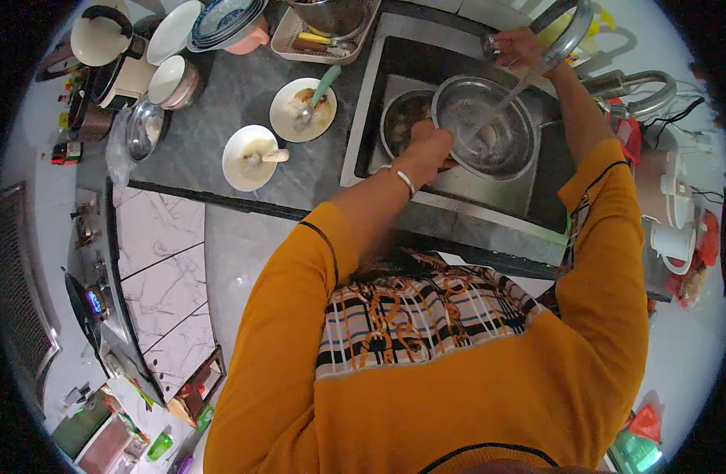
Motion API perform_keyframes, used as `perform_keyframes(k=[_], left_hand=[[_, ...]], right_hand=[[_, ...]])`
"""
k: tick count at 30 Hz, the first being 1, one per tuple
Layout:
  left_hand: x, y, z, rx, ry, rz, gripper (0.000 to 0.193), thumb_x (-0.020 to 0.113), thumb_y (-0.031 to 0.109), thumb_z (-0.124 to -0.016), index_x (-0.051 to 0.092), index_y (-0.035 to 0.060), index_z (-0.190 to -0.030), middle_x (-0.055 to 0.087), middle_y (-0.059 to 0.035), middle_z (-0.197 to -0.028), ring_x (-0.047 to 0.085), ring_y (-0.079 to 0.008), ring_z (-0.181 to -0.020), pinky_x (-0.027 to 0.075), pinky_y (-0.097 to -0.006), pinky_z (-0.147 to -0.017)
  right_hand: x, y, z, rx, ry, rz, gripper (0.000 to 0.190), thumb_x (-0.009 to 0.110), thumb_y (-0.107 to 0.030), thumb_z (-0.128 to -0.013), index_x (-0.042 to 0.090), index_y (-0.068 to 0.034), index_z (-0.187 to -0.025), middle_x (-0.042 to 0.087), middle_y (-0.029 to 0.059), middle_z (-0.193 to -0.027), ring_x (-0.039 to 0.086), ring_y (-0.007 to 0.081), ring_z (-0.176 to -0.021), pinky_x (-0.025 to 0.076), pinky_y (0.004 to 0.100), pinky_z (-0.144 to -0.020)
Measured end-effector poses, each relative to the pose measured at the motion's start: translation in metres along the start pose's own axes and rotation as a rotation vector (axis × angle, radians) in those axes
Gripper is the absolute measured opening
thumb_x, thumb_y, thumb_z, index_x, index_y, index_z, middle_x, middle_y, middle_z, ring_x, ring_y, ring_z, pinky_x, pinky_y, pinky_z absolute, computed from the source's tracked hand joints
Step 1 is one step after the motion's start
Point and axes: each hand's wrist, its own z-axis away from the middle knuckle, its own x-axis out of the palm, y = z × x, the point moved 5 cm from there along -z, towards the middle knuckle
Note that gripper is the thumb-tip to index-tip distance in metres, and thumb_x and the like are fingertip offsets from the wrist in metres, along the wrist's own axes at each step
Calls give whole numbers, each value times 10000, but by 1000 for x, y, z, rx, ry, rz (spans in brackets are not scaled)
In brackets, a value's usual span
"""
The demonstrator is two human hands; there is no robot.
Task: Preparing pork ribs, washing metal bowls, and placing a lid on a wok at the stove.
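My left hand (429,149) grips the left rim of a stainless steel basin (514,157) in the sink. Water (514,95) streams into this basin from the curved metal faucet (567,44), and liquid lies inside it. Behind my left hand, partly covered, a second metal pot (392,121) holds dark contents too unclear to name. My right hand (517,48) is at the back of the sink (371,77), beside the faucet. Its fingers are at a small shiny piece (490,47); whether they hold it is unclear.
On the grey counter (220,98), left of the sink, stand two white bowls (229,169) with spoons and pale contents. A utensil tray (286,53), stacked bowls (226,35) and a lidded metal bowl (143,127) are farther back. A second tap (659,95) bends at the right.
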Motion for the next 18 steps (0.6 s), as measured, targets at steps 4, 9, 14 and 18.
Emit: perform_keyframes(k=[4,9,14,18], left_hand=[[-7,-4,-3,48,8,10,304,475,-13,-707,497,32,-1006,560,-125,-907,589,-282,-770,535,-427,-609],[-8,-11,-4,16,-32,-37,320,489,-5,-709,496,37,-1027,553,-131,-941,580,-284,-804,528,-434,-622],[-23,-26,-12,118,-17,14,271,462,29,-697,559,-12,-946,588,-148,-843,596,-258,-641,503,-342,-478],[-18,-25,-3,24,98,-27,330,478,33,-700,496,-21,-1026,564,-157,-898,597,-279,-696,523,-376,-504]], right_hand=[[7,-5,-3,123,16,139,413,570,-303,-785,516,-53,-1109,588,12,-984,588,142,-720,474,242,-580],[0,-3,-8,50,-32,186,405,558,-374,-789,570,-50,-1032,604,3,-915,571,103,-690,460,230,-561],[50,-72,27,-109,-43,110,377,558,-378,-789,587,-70,-1006,595,-7,-846,552,79,-691,445,221,-564],[16,-13,8,112,76,336,358,553,-371,-793,588,-83,-1003,592,-15,-847,552,84,-692,435,212,-561]])
